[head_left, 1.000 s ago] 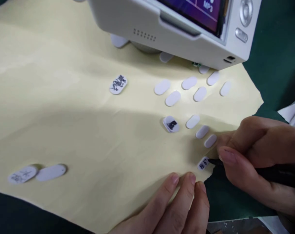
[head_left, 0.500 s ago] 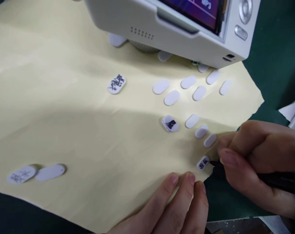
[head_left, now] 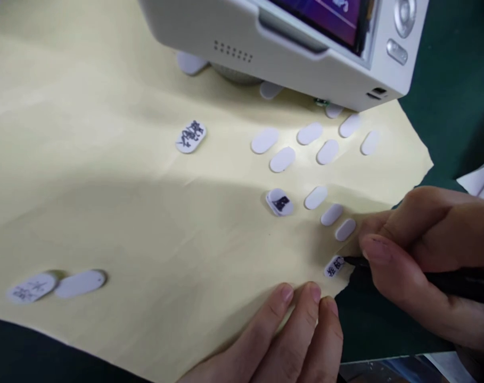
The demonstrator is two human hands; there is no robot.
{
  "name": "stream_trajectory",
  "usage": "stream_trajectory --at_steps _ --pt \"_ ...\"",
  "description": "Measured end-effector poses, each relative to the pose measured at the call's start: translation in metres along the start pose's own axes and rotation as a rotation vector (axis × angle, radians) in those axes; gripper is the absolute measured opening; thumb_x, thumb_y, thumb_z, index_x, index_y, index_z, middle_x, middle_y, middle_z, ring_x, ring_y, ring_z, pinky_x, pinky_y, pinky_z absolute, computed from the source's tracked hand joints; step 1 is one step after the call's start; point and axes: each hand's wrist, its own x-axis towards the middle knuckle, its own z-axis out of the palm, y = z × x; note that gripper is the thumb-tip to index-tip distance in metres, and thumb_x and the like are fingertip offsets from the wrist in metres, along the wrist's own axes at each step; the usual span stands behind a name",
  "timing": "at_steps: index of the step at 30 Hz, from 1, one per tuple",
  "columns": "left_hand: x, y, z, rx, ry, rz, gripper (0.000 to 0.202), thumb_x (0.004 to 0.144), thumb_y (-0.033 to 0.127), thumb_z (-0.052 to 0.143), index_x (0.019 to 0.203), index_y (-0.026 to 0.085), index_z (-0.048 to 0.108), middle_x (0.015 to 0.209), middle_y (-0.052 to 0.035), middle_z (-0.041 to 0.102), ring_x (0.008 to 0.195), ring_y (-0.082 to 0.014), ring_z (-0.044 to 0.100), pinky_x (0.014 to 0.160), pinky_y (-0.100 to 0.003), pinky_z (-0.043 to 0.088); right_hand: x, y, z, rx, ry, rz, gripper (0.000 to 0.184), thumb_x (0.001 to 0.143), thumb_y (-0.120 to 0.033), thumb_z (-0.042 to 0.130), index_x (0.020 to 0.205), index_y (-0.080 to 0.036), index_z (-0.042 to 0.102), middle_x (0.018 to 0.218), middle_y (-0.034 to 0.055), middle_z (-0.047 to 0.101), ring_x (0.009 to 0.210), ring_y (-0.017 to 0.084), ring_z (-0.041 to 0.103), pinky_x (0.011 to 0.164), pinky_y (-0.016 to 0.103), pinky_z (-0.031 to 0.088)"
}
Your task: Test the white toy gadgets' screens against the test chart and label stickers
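On cream paper [head_left: 106, 159] | right fingers [head_left: 377, 251] pinch marker [head_left: 457, 282] at label [head_left: 334, 266] | left fingers [head_left: 285, 303] flat, empty

I've got the white MP3 player [head_left: 289, 58] up top, blank oval stickers [head_left: 309, 133] just below it, and green mat [head_left: 445, 69] to its right.

The paper [head_left: 106, 175] was matt and faintly creased, the stickers [head_left: 264, 140] smooth matt white, the pen [head_left: 457, 282] black plastic — the casing [head_left: 265, 37] glossy plastic, the mat [head_left: 445, 106] dull.
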Motion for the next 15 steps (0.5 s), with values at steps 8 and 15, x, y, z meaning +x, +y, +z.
stream_trajectory --at_steps 8,15 --pt "-0.0005 0.0026 0.0012 -0.393 -0.052 -0.192 0.025 0.090 0.025 0.039 0.093 0.020 0.063 0.093 0.0007 0.068 0.095 -0.0167 0.063 0.076 -0.024 0.055 0.0099 -0.0058 0.0032 0.041 0.076 -0.032 0.032 0.072 -0.008 0.054 0.046 -0.022 0.041 0.044 -0.0051 0.046 0.036 0.004 0.045 0.032 0.018 0.035" --pt "-0.0004 -0.0006 -0.0010 -0.305 -0.023 -0.127 0.025 0.091 0.023 0.040 0.087 0.018 0.065 0.098 0.0006 0.067 0.097 -0.0160 0.063 0.076 -0.021 0.055 0.0069 -0.0042 0.0034 -0.005 0.108 -0.032 0.030 0.073 -0.011 0.053 0.047 -0.023 0.044 0.043 -0.0040 0.047 0.036 0.005 0.046 0.032 0.019 0.036"
